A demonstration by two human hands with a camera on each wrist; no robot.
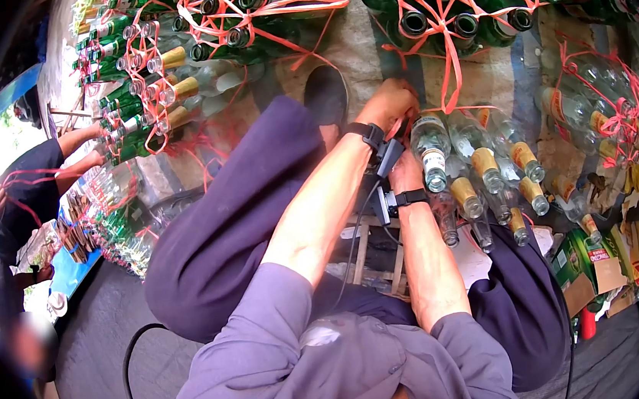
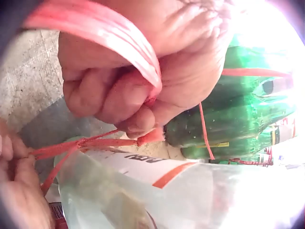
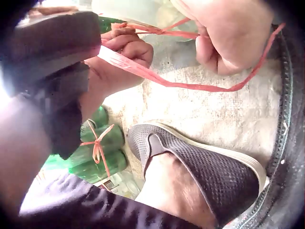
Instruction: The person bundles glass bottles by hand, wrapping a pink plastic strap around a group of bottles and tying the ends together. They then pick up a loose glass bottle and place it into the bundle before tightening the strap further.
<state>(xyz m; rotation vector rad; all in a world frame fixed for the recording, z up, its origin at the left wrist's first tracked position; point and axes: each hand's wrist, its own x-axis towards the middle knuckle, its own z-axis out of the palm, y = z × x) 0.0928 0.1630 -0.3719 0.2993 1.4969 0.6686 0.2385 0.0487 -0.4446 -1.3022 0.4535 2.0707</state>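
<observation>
Fingers of the left hand [image 1: 391, 104] [image 2: 152, 62] [image 3: 121, 57] curl round a pink plastic strap [image 2: 105, 24] [image 3: 186, 86], close to its frayed end. Just below it in the head view, the right hand [image 1: 407, 169] [image 2: 19, 179] [image 3: 231, 36] pinches another stretch. Between the hands the strap crosses at a knot, beside a clear labelled bottle [image 1: 431, 142] [image 2: 128, 191]. A long loop of strap sags between both hands in the right wrist view. More clear bottles, some with gold neck labels [image 1: 483, 159], lie alongside.
Strapped green bottles [image 1: 450, 2] [image 2: 228, 109] stand beyond the hands, with more bundles [image 1: 143, 86] at left. A shoe [image 1: 325, 95] [image 3: 200, 167] is near the left hand. Another tied clear bundle [image 1: 603, 107] and cartons [image 1: 591, 262] are at right. Another person [image 1: 25, 181] reaches in at far left.
</observation>
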